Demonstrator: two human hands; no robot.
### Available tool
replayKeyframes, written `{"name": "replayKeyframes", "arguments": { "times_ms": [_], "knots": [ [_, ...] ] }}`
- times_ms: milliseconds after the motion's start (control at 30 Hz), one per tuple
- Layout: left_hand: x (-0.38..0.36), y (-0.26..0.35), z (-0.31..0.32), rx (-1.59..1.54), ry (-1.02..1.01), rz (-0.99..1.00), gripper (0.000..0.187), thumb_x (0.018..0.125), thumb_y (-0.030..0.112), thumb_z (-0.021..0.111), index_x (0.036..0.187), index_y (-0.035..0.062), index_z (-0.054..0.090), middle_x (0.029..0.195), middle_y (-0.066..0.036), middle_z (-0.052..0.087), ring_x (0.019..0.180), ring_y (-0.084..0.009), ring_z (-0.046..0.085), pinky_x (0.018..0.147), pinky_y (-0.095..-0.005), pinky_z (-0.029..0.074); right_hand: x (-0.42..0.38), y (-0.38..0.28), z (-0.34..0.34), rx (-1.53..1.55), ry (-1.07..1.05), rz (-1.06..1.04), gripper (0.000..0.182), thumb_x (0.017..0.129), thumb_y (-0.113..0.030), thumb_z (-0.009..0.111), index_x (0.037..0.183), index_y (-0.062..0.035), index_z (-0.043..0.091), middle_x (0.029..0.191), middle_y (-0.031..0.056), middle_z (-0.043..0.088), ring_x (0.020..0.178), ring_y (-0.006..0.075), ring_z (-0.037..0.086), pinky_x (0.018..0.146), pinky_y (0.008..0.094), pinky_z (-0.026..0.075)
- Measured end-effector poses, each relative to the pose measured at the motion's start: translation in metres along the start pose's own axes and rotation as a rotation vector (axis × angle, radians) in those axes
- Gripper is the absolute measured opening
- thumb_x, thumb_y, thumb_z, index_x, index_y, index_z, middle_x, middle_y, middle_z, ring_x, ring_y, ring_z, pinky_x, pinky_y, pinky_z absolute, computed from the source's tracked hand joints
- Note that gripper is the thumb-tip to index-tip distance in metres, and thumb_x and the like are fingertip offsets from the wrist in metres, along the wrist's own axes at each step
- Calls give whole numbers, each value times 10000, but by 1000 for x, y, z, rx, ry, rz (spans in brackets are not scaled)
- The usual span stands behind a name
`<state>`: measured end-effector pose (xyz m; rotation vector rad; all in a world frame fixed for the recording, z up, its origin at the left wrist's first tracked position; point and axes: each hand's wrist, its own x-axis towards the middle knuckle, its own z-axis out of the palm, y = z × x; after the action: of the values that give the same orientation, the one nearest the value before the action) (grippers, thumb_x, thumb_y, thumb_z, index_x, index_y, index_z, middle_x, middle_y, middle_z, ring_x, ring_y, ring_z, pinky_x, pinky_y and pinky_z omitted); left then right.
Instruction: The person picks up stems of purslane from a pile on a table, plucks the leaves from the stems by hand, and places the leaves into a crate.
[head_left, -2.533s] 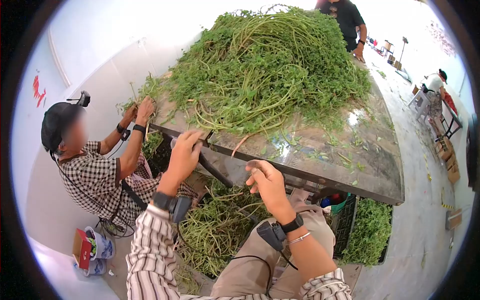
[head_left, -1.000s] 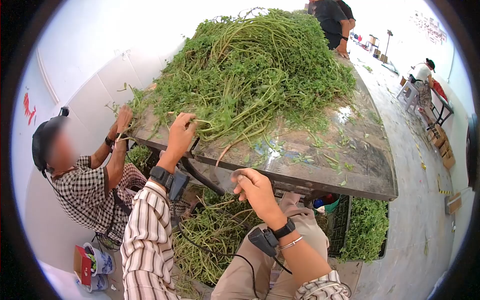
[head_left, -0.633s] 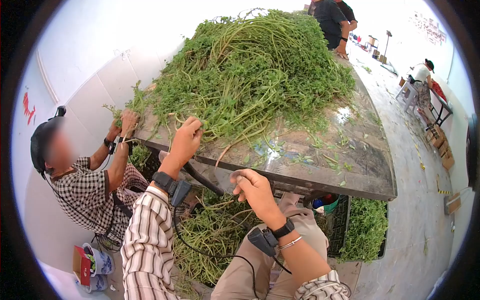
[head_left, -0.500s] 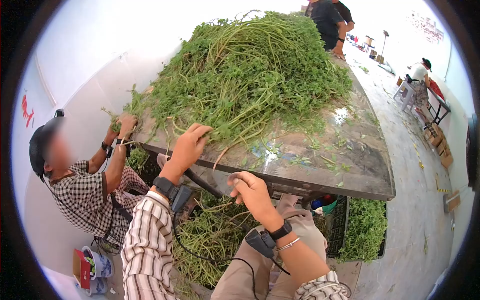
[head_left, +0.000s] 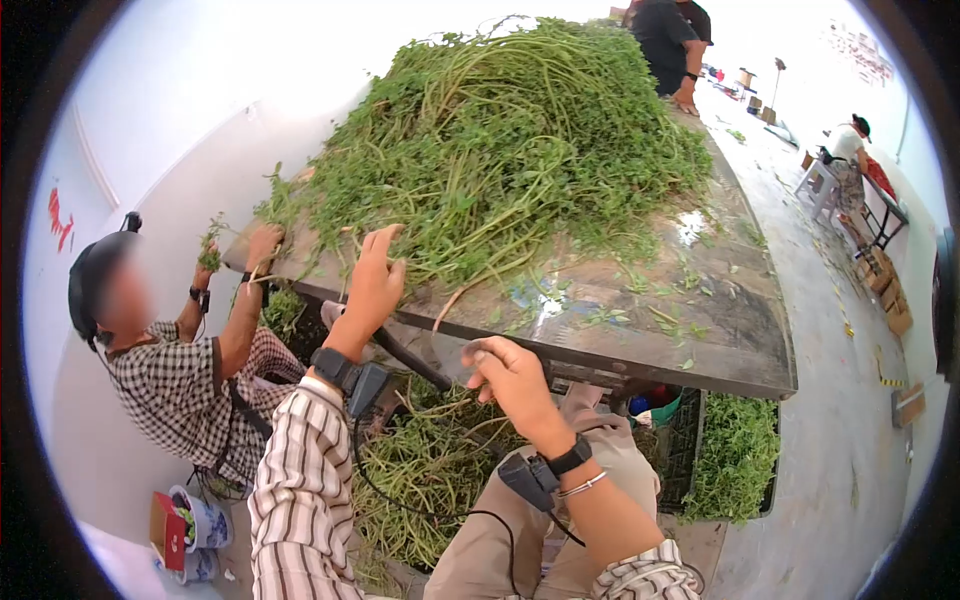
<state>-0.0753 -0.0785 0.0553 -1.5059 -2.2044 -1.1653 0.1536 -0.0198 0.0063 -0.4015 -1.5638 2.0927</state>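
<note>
A large heap of leafy green stems (head_left: pixel 520 150) covers much of the metal-topped table (head_left: pixel 720 320). My left hand (head_left: pixel 376 280) is at the heap's near left edge, over the table's front rim. Its fingers are stretched out and its thumb stands apart, with nothing visible in it. My right hand (head_left: pixel 510 388) is just in front of the table edge, above my lap. Its fingers are curled in toward the thumb; whatever they may hold is hidden. A single reddish stem (head_left: pixel 455 303) hangs over the edge between my hands.
Below the table lie piled stems (head_left: pixel 425 480) and a crate of green sprigs (head_left: pixel 738 455). A co-worker in a checked shirt (head_left: pixel 165 400) handles sprigs at left; another person (head_left: pixel 668 50) stands at the far end. Patterned buckets (head_left: pixel 205 520) stand lower left. A cable runs between my wrist devices.
My left hand has turned upward from the stems, its fingers straightening. My right hand keeps its curled shape. The co-worker's hand at left now shows a sprig held upright.
</note>
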Motion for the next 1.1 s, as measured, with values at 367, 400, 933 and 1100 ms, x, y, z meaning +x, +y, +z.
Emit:
{"name": "replayKeyframes", "arguments": {
  "times_ms": [367, 400, 933, 1100],
  "knots": [
    [0, -15, -3, 136, -112, -58, 181, 843, 6, 533, 1023, 18, 549, 1070, -97, 490, 724, -208, 515, 667, -351, 428, -1, 1, 0, -38, -24, 6, 194, 919, -137, 463, 975, -5, 594, 880, 7, 597, 669, 67, 554, 534, 219, 458],
    [-1, -11, -2, 139, -122, -77, 169, 833, 27, 544, 1001, 29, 562, 1050, -101, 504, 761, -255, 536, 690, -371, 438, -1, 1, 0, -39, -24, 6, 194, 919, -137, 463, 975, -5, 594, 880, 7, 597, 669, 67, 554, 534, 219, 458],
    [9, -33, -3, 21, -17, 65, 125, 887, 64, 537, 987, -9, 554, 795, -127, 531, 699, -270, 505, 660, -328, 426, -3, -1, -1, -85, -37, 23, 212, 914, -136, 466, 992, 7, 601, 859, 20, 603, 649, 72, 556, 536, 220, 467],
    [10, -36, -2, 94, 74, 24, 121, 882, 101, 522, 953, 8, 552, 818, -190, 553, 764, -377, 541, 668, -401, 431, -2, 1, 0, -79, -32, 23, 211, 911, -144, 470, 978, 5, 604, 835, 13, 601, 649, 76, 554, 529, 233, 461]
  ]
}}
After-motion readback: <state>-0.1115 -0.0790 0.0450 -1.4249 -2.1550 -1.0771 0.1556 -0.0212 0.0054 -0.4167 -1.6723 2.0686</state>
